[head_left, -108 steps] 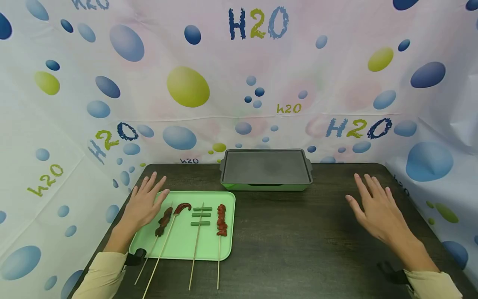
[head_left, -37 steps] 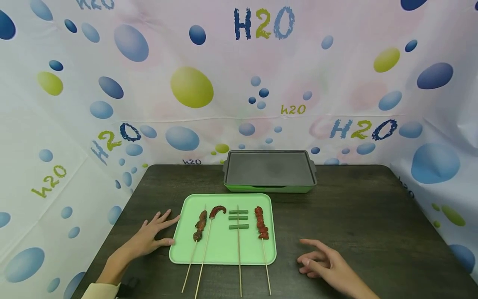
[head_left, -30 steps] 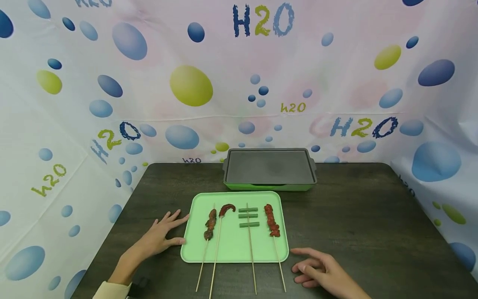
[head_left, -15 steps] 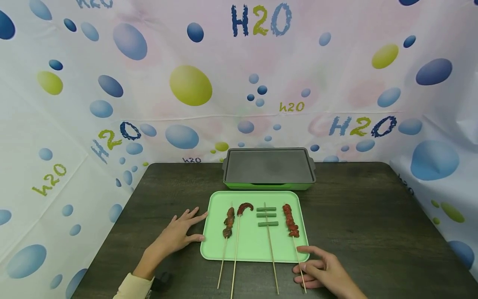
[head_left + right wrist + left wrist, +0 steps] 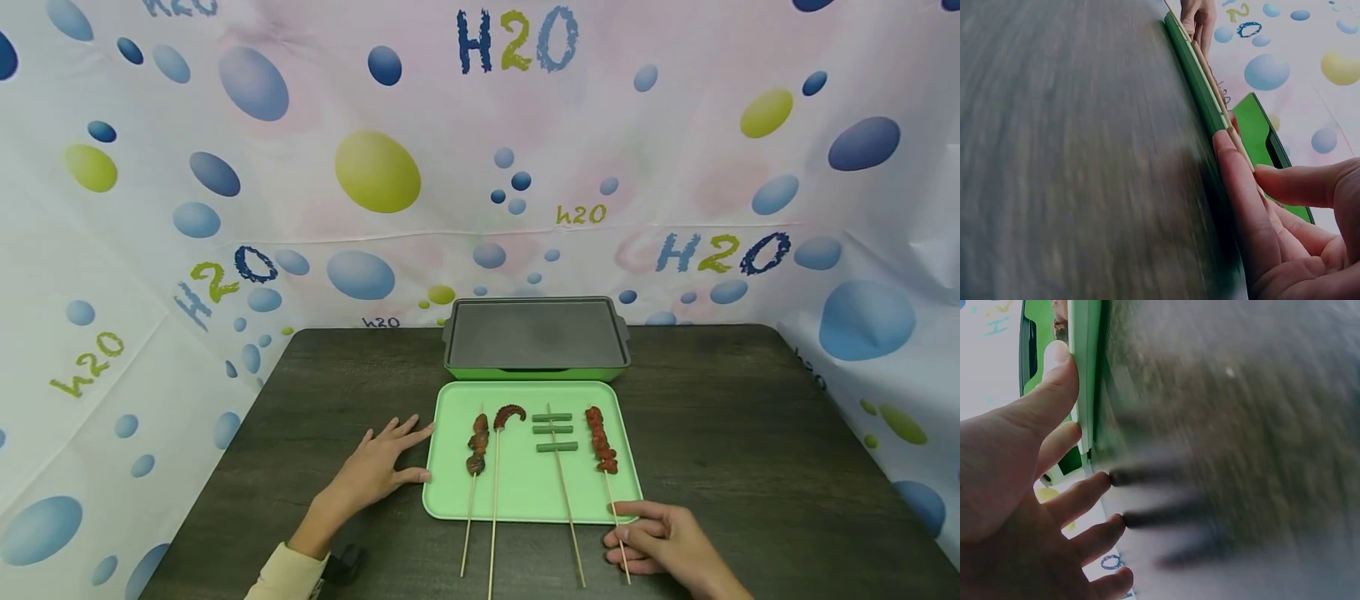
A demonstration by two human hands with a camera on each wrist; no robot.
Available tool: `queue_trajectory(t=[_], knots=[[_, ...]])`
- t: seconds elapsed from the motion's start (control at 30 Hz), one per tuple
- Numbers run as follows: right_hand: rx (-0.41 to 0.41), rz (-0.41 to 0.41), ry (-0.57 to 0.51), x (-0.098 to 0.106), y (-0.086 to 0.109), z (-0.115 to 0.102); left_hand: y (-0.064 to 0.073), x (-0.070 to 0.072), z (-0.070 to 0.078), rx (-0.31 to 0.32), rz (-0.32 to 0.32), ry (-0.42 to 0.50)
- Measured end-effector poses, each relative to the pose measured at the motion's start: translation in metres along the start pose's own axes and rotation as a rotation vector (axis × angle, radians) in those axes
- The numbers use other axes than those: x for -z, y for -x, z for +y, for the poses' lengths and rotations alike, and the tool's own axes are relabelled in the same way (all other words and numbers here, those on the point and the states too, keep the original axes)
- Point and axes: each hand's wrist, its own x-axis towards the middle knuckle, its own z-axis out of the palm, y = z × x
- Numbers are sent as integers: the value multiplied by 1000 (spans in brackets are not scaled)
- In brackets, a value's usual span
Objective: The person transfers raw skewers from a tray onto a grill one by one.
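Your left hand [image 5: 375, 471] lies left of bottom centre in the head view, its fingers spread apart; the index fingertip and thumb touch the left edge of the green tray [image 5: 521, 492]. In the left wrist view, your thumb tip lies against the tray's rim at upper left, the other fingers fanned out below it. Your right hand [image 5: 663, 542] sits at lower right of the head view, index finger reaching the tray's near right corner. The stick of the red meat skewer [image 5: 601, 442] passes between your thumb and fingers; you cannot tell whether they pinch it. The tray sits at lower centre on the dark table [image 5: 750, 450], with the brown meat skewer [image 5: 477, 446], tentacle skewer [image 5: 509, 409] and green-piece skewer [image 5: 553, 430] also on it, sticks jutting past its near edge. Just above it in the frame stands the grey-topped grill [image 5: 536, 333].
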Motion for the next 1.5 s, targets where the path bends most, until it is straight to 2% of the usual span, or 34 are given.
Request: queue_trajectory(t=[0.2, 0.37, 0.57, 0.8, 1.0, 1.2, 1.5], knots=[[-7, 11, 10, 3, -1, -2, -3, -1, 2, 7, 10, -13], [-48, 36, 8, 3, 0, -3, -5, 0, 3, 9, 8, 5], [-71, 70, -4, 2, 0, -4, -9, -1, -3, 7, -6, 41], [-57, 83, 8, -1, 1, -3, -18, -1, -11, -12, -6, 69], [-60, 126, 29, -5, 1, -6, -26, 1, -15, -30, -5, 100], [-55, 159, 64, -13, -2, -11, -34, 3, -16, -36, 4, 125], [-25, 147, 71, -21, -6, -17, -37, 5, -13, -36, -21, 174]])
